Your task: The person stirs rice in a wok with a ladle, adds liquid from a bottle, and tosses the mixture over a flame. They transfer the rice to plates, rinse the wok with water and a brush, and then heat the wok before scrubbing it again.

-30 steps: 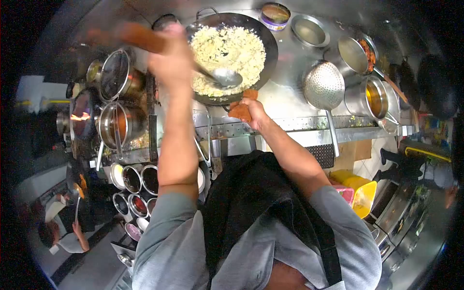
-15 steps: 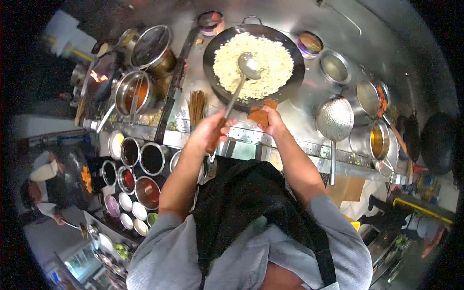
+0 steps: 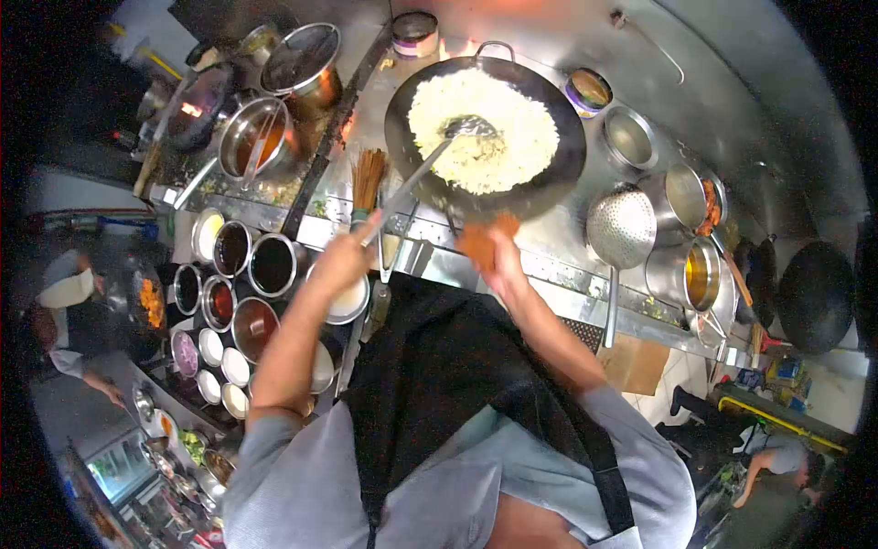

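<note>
A large dark wok (image 3: pixel 567 151) holds a heap of pale, chopped food (image 3: pixel 521 114), perhaps rice. My left hand (image 3: pixel 343 265) is wrapped round the handle of a metal ladle (image 3: pixel 416 174), whose bowl lies in the food near the wok's middle. At the wok's near edge, my right hand (image 3: pixel 503 256) grips an orange-brown cloth (image 3: pixel 476 244) against the wok's rim or handle; the exact contact is hidden. A bundled bamboo brush (image 3: pixel 368 178) stands just beyond my left hand.
Left of my left arm are several sauce containers (image 3: pixel 273 265). A perforated strainer (image 3: pixel 622 224) and metal pots (image 3: pixel 677 270) are at the right. More pots (image 3: pixel 256 137) stand at the upper left. A person (image 3: pixel 64 311) is at far left, another person (image 3: pixel 777 457) at lower right.
My left hand has moved left and down, and the ladle lies at a lower slant with its bowl sunk into the food. The wok's near side is blurred; my right hand still grips the cloth.
</note>
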`<act>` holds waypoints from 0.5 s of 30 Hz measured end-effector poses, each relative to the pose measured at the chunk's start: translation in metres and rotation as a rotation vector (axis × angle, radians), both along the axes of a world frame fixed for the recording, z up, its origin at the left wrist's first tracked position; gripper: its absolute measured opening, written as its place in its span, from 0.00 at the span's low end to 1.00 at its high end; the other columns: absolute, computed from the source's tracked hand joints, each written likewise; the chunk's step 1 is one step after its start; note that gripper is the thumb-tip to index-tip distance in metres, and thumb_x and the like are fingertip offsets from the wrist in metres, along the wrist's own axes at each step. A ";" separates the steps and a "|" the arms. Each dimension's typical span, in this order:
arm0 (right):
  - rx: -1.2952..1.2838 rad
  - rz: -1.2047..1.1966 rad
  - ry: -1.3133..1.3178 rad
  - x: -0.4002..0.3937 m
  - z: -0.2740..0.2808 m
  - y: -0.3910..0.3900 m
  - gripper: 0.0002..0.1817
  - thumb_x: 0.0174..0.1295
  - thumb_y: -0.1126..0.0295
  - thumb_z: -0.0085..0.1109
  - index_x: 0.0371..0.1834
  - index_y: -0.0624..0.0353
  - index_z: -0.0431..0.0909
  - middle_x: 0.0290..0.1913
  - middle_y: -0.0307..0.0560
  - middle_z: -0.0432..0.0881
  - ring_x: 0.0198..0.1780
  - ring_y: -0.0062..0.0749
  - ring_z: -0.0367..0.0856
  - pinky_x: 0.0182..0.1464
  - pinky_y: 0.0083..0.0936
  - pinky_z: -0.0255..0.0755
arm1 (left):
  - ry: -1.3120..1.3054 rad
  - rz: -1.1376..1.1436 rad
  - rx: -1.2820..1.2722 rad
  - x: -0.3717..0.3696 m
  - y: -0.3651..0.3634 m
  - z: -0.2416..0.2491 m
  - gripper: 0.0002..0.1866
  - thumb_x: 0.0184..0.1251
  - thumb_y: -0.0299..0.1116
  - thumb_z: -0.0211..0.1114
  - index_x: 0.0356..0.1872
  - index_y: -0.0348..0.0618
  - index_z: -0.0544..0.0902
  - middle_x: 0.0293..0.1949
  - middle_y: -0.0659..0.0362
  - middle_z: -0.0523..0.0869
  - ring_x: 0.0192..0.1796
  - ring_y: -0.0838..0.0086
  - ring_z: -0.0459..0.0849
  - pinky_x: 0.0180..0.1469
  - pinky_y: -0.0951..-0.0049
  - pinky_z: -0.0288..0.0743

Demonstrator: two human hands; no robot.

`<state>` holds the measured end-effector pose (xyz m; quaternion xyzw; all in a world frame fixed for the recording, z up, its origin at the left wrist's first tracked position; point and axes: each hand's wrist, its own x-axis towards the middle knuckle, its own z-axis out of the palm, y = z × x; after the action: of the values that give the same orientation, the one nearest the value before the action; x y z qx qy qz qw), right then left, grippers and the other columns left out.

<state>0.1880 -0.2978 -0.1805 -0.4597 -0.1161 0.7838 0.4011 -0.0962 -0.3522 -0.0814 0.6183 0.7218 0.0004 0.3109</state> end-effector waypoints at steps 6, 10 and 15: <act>0.079 0.083 -0.223 0.030 0.000 -0.010 0.20 0.64 0.62 0.50 0.54 0.63 0.73 0.43 0.50 0.84 0.47 0.38 0.82 0.42 0.32 0.77 | -0.257 -0.001 0.110 0.003 -0.057 0.081 0.37 0.64 0.24 0.64 0.74 0.60 0.64 0.55 0.43 0.82 0.56 0.50 0.82 0.57 0.60 0.75; -0.109 0.027 -0.164 0.003 0.020 0.058 0.18 0.65 0.60 0.50 0.51 0.61 0.75 0.43 0.50 0.84 0.44 0.37 0.84 0.36 0.31 0.77 | -0.172 -0.093 0.019 0.001 -0.035 0.086 0.35 0.65 0.28 0.64 0.73 0.60 0.65 0.55 0.44 0.82 0.57 0.48 0.81 0.58 0.60 0.74; 0.164 0.158 -0.056 0.052 -0.060 -0.046 0.22 0.62 0.63 0.50 0.53 0.69 0.77 0.48 0.55 0.84 0.52 0.42 0.83 0.55 0.38 0.77 | -0.046 0.000 0.172 0.047 -0.029 0.022 0.36 0.65 0.31 0.65 0.73 0.68 0.64 0.36 0.38 0.84 0.41 0.43 0.83 0.44 0.53 0.77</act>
<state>0.2405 -0.3440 -0.2401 -0.4368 -0.2268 0.7876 0.3708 -0.0488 -0.3816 -0.0590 0.6425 0.7119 0.0767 0.2730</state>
